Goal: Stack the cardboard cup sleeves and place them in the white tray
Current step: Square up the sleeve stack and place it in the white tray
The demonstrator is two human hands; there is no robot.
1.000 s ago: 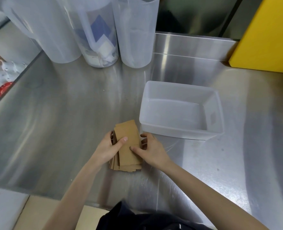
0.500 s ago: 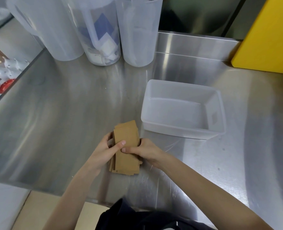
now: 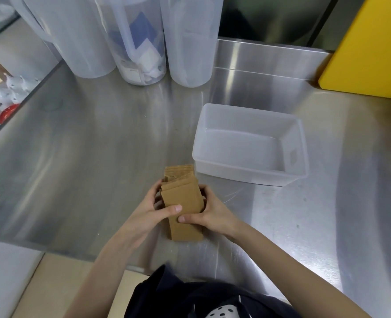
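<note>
- Head view. Brushed steel counter point(image 3: 86, 157) fills the picture, with a raised steel back ledge at 12 o'clock and the counter's near edge at 6, by the person's dark clothing.
- Three tall translucent plastic containers point(image 3: 141, 40) stand in a row at 11 to 12 o'clock; the middle one holds white and blue packets. A yellow box point(image 3: 369, 47) sits at 2 o'clock.
- White tray point(image 3: 293, 177) lies at 2 to 3 o'clock from the hands, empty as far as can be seen, long side running left to right.
- Cardboard cup sleeves point(image 3: 182, 196), brown and flattened, are gathered in one bundle at picture centre, just beside the tray's near-left corner but not touching it.
- Bundle is uneven: far ends fan out at 12 o'clock, and the lower sleeves stick out toward 6.
- Left hand point(image 3: 144, 216) curls round the bundle's left edge, thumb pressed flat on the top sleeve.
- Right hand point(image 3: 213, 214) closes on the right edge, thumb on top just below the left thumb. Both hands grip the sleeves; neither is spread wide.
- Whether the bundle rests on the counter or is lifted clear: cannot tell.
- Step in hand, by my reading: squaring up the stack. Placing not yet done.
- Next move likely calls for tapping the edges flush, then carrying the stack toward 2 o'clock, over the tray's near wall, and setting it flat inside.
</note>
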